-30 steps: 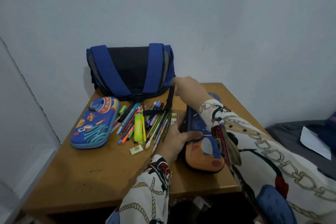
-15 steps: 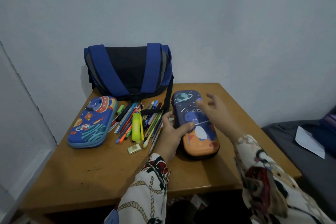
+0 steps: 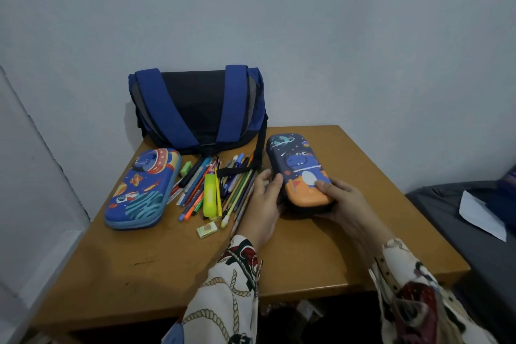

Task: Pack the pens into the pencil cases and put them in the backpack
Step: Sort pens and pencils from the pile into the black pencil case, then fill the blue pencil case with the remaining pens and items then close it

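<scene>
Two pencil cases (image 3: 141,189) (image 3: 297,169), one backpack (image 3: 195,109), one highlighter (image 3: 209,194), two erasers (image 3: 207,230) (image 3: 186,169) and a heap of pens (image 3: 231,184), too overlapped to count, lay on one table (image 3: 167,274).

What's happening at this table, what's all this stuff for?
A person is packing school things. Both hands, left hand and right hand, grip the closed dinosaur pencil case. The pens lie loose beside a second rocket case, closed too. The backpack waits behind, on the table.
</scene>
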A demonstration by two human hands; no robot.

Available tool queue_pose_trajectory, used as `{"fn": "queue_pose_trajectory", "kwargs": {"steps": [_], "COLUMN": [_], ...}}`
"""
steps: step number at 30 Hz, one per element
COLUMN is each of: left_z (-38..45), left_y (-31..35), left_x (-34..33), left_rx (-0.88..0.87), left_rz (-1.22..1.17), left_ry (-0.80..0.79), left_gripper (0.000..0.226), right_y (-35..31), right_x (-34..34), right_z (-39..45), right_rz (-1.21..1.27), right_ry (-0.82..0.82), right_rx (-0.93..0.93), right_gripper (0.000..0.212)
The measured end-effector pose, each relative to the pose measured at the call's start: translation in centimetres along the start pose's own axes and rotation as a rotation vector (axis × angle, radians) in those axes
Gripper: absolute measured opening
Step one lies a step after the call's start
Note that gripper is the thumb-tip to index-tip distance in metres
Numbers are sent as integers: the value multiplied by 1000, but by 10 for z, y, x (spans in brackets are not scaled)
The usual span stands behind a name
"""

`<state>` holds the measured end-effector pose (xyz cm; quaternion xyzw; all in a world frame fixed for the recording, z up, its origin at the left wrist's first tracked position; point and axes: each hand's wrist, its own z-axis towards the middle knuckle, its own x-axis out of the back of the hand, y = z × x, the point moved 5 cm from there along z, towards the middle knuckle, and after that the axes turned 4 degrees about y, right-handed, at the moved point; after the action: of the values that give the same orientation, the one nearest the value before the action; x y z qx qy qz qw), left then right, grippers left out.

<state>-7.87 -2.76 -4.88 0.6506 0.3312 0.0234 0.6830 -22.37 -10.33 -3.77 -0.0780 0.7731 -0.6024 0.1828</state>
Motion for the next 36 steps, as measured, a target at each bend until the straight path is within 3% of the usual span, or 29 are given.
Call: {"fn": "queue_pose_trajectory", "kwargs": {"steps": [4, 12, 17, 23, 28, 36], "left_z": [2, 4, 5, 6, 6, 4], "left_y": [-1, 0, -2, -4, -3, -1], "left_x": [2, 2, 3, 4, 4, 3], "left_rx": [-13, -12, -15, -15, -12, -8], "left_rz": [44, 80, 80, 77, 62, 56], "left_ry": [-1, 22, 20, 12, 26, 31], "left_gripper": [45, 36, 29, 32, 33, 30], "right_y": [-15, -31, -32, -38, -38, 1], "right_x": [-12, -32, -43, -43, -40, -29], "right_z": [33, 91, 101, 97, 79, 35], "right_rz": [-31, -55, -84, -376, -526, -509], "right_ry": [58, 98, 113, 245, 308, 394], "right_rx": [34, -66, -75, 94, 214, 307], "right_gripper": [33, 45, 40, 32, 38, 36]}}
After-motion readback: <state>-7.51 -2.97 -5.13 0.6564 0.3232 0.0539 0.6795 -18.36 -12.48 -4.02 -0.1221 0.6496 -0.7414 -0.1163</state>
